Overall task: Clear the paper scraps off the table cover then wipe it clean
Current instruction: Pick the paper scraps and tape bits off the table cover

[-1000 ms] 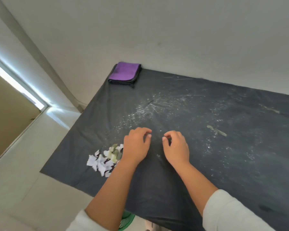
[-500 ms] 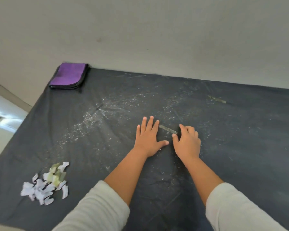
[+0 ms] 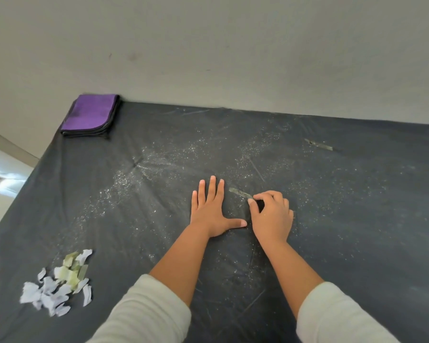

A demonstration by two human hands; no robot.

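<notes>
Plain grey wall point(image 3: 233, 45) runs along the far edge of the table, and pretty much the whole top is under a dark table cover point(image 3: 357, 231) dusted with fine white specks, thickest around the middle. Only 1 view here, the head camera looking down.

Left hand point(image 3: 212, 209) lies flat, palm down, near the middle of the cover, with its 4 fingers together pointing at the far edge and the thumb stuck out sideways toward the other hand. It grips nothing, just presses on the cloth.

Right hand point(image 3: 273, 214) sits just beside it, curled up, thumb and forefinger pressed together right at the near end of a thin greenish paper strip point(image 3: 240, 193) lying flat on the cover. Looks like a pinch on that end, but I can't tell for sure if the strip is actually caught between the fingertips or only touched.

2nd similar strip point(image 3: 318, 144) lies well apart, toward the far right part of the cover.

Pile of paper scraps point(image 3: 57, 285) sits near the front left corner: white bits nearer the front edge, pale green ones right behind them, all touching or overlapping.

Folded purple cloth point(image 3: 91, 115) with a dark trim rests in the far left corner, up against the wall.

No containers anywhere in view and no writing or labels I can read. Light sleeves point(image 3: 144, 315) cover both arms to about the elbow.
</notes>
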